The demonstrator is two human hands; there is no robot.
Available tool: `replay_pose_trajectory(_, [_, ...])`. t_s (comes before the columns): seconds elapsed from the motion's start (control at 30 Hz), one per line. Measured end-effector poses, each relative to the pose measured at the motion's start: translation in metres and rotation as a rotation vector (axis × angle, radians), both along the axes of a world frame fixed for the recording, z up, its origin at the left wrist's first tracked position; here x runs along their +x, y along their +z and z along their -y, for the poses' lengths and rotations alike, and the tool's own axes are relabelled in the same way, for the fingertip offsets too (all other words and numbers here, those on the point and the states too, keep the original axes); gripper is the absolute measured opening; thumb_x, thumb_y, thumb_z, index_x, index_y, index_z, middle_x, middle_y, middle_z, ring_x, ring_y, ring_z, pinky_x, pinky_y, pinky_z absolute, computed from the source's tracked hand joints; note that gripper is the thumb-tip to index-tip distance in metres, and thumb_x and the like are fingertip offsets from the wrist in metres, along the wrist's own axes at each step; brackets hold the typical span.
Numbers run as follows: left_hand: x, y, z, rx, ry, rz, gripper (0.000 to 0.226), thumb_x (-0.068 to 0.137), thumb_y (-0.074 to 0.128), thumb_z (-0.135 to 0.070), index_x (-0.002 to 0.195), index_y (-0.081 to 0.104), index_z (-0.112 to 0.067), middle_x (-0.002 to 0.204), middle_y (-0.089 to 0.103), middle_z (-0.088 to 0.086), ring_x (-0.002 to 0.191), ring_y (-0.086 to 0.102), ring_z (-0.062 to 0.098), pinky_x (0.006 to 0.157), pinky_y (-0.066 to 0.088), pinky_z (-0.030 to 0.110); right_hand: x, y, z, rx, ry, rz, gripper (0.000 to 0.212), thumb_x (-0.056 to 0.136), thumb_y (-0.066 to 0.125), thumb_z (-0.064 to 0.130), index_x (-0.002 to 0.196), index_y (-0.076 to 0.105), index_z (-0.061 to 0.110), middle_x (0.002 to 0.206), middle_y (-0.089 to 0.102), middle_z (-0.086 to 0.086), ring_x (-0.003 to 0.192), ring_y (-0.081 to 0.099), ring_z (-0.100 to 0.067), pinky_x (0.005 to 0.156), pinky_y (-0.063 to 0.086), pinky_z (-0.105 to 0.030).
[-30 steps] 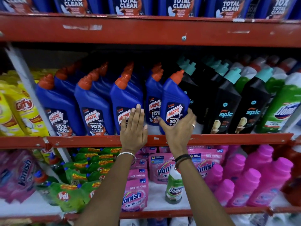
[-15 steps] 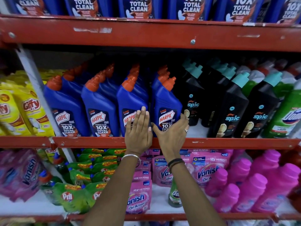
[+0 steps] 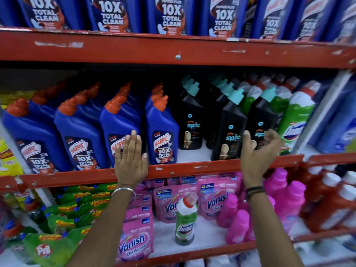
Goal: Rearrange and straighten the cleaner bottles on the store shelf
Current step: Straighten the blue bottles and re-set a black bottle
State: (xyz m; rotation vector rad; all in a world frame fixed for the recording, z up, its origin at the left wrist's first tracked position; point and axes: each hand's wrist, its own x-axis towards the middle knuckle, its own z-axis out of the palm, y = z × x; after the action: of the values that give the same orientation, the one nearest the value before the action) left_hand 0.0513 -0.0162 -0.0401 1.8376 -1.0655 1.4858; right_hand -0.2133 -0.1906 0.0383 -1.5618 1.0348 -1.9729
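Blue Harpic bottles [image 3: 163, 132] with orange caps stand in rows on the middle red shelf [image 3: 192, 169], upright and close together. Black Spic bottles [image 3: 229, 128] with teal caps stand to their right, one [image 3: 190, 124] set further back. My left hand [image 3: 131, 160] lies flat, fingers up, against the front of the third Harpic bottle [image 3: 117, 132]. My right hand [image 3: 258, 151] is open with spread, curled fingers in front of the two front Spic bottles, holding nothing.
Green Domex bottles [image 3: 294, 122] fill the shelf's right end. Harpic bottles [image 3: 169, 14] line the shelf above. Below are Vanish pouches [image 3: 134, 241], a lone Domex bottle [image 3: 185, 218], pink bottles [image 3: 289, 199] and green Pril pouches [image 3: 50, 247]. Yellow packs [image 3: 7, 155] sit far left.
My right hand has let go of the rightmost blue Harpic bottle and moved right to the black Spic bottles. That Harpic bottle now stands in line. My left hand stays on its neighbour.
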Motion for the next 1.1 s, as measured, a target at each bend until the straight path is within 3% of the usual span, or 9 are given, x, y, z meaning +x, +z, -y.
replay_pose_trajectory(0.03, [-0.001,0.000,0.001,-0.003,0.000,0.001,0.066,0.095,0.033,-0.026,0.154,0.007,-0.010,0.162,0.003,0.001,0.149,0.004,0.015,0.120,-0.002,0.038,-0.010,0.001,0.018,0.047,-0.026,-0.059,0.057,0.080,0.071,0.024,0.120,0.045,-0.008,0.118,0.048,-0.027,0.112,0.045,-0.033,0.098,0.034,-0.024])
replay_pose_trajectory(0.13, [-0.002,0.000,0.002,-0.003,0.006,-0.001,0.066,0.096,0.032,-0.027,0.154,0.007,-0.010,0.162,0.002,0.001,0.149,0.003,0.016,0.120,-0.001,0.038,-0.022,-0.001,0.054,0.159,-0.014,-0.295,0.081,0.074,0.078,0.028,0.130,0.035,-0.011,0.129,0.040,-0.031,0.122,0.037,-0.042,0.103,0.027,-0.038])
replay_pose_trajectory(0.23, [-0.001,0.000,0.003,-0.007,0.008,-0.003,0.065,0.097,0.031,-0.027,0.154,0.007,-0.010,0.162,0.003,0.001,0.149,0.003,0.016,0.120,-0.001,0.038,-0.020,0.000,0.065,0.213,0.002,-0.370,0.091,0.072,0.080,0.032,0.136,0.030,-0.009,0.136,0.037,-0.030,0.127,0.034,-0.041,0.103,0.026,-0.040])
replay_pose_trajectory(0.4, [-0.002,-0.001,0.004,-0.018,0.002,-0.001,0.064,0.097,0.031,-0.028,0.154,0.008,-0.010,0.162,0.003,0.001,0.149,0.003,0.016,0.120,-0.001,0.038,-0.018,0.003,0.068,0.225,-0.080,-0.396,0.093,0.067,0.081,0.041,0.133,0.035,-0.006,0.132,0.043,-0.025,0.122,0.043,-0.041,0.095,0.041,-0.047])
replay_pose_trajectory(0.57, [-0.001,-0.001,0.004,-0.026,-0.004,-0.003,0.064,0.097,0.031,-0.028,0.154,0.008,-0.009,0.162,0.004,0.001,0.149,0.004,0.017,0.120,0.000,0.038,-0.028,0.003,0.061,0.201,-0.112,-0.338,0.093,0.060,0.083,0.048,0.128,0.042,0.000,0.126,0.049,-0.019,0.114,0.051,-0.036,0.085,0.047,-0.045])
replay_pose_trajectory(0.8, [0.000,-0.001,0.005,-0.025,0.004,0.004,0.065,0.097,0.031,-0.028,0.154,0.008,-0.009,0.162,0.004,0.001,0.149,0.004,0.016,0.120,-0.001,0.037,-0.044,0.033,0.010,0.081,-0.186,-0.162,0.091,0.057,0.082,0.055,0.123,0.045,0.005,0.122,0.054,-0.013,0.107,0.055,-0.031,0.078,0.044,-0.038])
replay_pose_trajectory(0.93, [-0.001,-0.001,0.004,-0.014,0.012,-0.007,0.064,0.097,0.029,-0.028,0.154,0.007,-0.009,0.162,0.003,0.002,0.149,0.003,0.016,0.120,-0.001,0.037,-0.034,0.050,-0.034,0.070,-0.153,-0.180,0.093,0.053,0.080,0.062,0.120,0.046,0.008,0.121,0.056,-0.009,0.107,0.056,-0.031,0.081,0.045,-0.042])
replay_pose_trajectory(1.1, [-0.001,0.000,0.004,0.000,0.004,-0.026,0.065,0.097,0.030,-0.028,0.154,0.006,-0.010,0.162,0.003,0.001,0.149,0.004,0.015,0.119,0.000,0.038,0.007,0.046,-0.071,0.038,-0.021,-0.223,0.090,0.050,0.081,0.061,0.117,0.048,0.009,0.116,0.057,-0.007,0.105,0.057,-0.028,0.078,0.044,-0.036])
